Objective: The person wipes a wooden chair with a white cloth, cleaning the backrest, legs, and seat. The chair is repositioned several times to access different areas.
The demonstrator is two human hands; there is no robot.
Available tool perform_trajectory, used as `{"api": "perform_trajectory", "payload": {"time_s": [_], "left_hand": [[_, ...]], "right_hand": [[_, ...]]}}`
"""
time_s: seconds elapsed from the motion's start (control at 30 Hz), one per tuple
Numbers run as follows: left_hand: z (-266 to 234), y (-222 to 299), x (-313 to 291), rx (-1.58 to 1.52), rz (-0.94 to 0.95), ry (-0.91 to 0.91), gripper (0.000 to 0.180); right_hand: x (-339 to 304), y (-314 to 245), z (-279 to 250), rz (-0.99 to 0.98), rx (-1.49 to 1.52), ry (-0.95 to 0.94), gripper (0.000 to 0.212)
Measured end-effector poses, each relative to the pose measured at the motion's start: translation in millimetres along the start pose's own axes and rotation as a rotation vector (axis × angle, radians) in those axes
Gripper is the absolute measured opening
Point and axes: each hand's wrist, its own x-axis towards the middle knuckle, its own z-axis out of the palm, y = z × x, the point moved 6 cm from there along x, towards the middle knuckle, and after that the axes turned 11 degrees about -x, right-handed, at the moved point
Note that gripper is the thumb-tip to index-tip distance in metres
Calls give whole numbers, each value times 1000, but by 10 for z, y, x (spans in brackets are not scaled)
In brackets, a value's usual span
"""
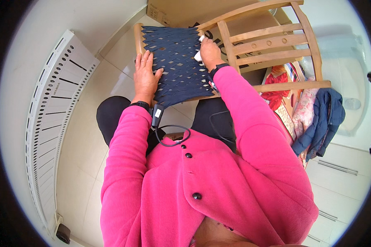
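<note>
In front of me a wooden chair [268, 44] lies tipped, its slatted back reaching to the right. Dark blue strips are woven across its frame as a seat [177, 61], with small gaps between them. My left hand [145, 78] rests flat on the left edge of the seat, fingers stretched out. Over the seat's right side, my right hand [210, 53] is closed around a white cloth [198, 56], which shows on both sides of the fingers. Each wrist wears a black band, and a small black box on a cable hangs by the left one.
A white slotted radiator [62, 90] runs along the left wall. Behind the chair stands a large cardboard box [185, 12]. To the right lie patterned red bedding [278, 88] and a dark blue jacket [319, 121], beside white drawers [338, 177].
</note>
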Motion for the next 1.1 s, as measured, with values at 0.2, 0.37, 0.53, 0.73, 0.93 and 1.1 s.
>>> {"api": "perform_trajectory", "payload": {"time_s": [0.2, 0.37, 0.53, 0.73, 0.93, 1.1], "left_hand": [[1, -7, -33, 46, 13, -6, 63], [6, -31, -39, 66, 13, 19, 63], [-24, -16, -63, 68, 10, 15, 63], [-38, -21, -62, 17, 4, -10, 64], [-17, -35, -40, 9, 17, -17, 63], [-26, -43, -24, 51, 5, 0, 61]], "right_hand": [[-582, -20, -225, -53, -128, -47, 12], [-1023, 0, -403, -119, -165, -167, 12], [-1430, 65, -558, -173, -84, -279, 12], [-1405, 318, -724, -161, 270, -292, 14], [14, 420, -849, -113, 410, 52, 20], [351, -23, -608, -104, 402, -173, 23]]}}
